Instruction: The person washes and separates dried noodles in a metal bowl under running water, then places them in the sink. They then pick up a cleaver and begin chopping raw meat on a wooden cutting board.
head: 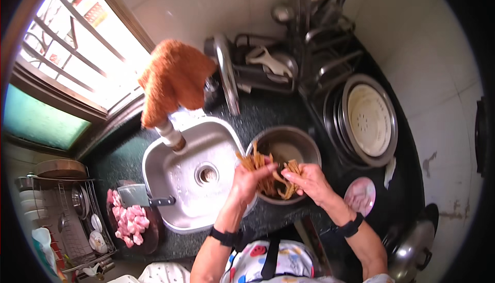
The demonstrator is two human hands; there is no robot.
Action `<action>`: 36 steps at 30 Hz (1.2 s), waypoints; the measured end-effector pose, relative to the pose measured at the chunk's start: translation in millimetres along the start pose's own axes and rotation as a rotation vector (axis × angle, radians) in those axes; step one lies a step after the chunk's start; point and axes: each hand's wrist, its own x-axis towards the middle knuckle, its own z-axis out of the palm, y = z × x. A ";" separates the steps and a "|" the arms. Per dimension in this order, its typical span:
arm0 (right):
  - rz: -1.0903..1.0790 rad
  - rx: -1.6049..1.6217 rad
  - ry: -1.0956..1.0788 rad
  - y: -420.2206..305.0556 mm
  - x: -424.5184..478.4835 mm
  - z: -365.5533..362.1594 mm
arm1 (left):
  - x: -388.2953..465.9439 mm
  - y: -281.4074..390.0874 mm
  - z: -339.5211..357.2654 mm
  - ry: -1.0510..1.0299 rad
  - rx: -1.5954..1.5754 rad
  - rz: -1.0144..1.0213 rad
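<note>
Over a round metal pot (264, 138) both my hands hold strips of a yellow-brown food, its exact kind not plain. A thick bunch of the strips (258, 162) is gripped in my left hand (247, 182), at the pot's left side. My right hand (311, 182) pinches a smaller bunch (292, 167) near the right rim, and some strips hang between the two hands. Inside the pot there seems to be liquid; my hands and the strips hide its lower part.
Left of the pot is a steel sink (181, 213). Beyond it, a cleaver (133, 195) and raw meat pieces (131, 221) lie on a round board (152, 234). An orange cloth (174, 78) hangs behind the sink. Stacked basins (391, 128) and a pink plate (360, 196) are at right.
</note>
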 end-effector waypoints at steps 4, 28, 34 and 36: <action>-0.107 0.184 0.010 -7.1 10.3 4.0 | 0.2 14.2 16.9 -0.085 0.012 0.028; -0.119 0.090 -0.009 -15.9 11.4 11.0 | -2.4 -3.6 4.1 -0.337 -0.125 -0.050; -0.142 0.204 0.013 -5.8 14.7 8.6 | -9.4 2.9 7.4 -0.249 -0.036 0.010; -0.114 0.241 0.036 -3.9 13.4 4.5 | -9.1 -0.5 2.7 -0.193 -0.103 -0.014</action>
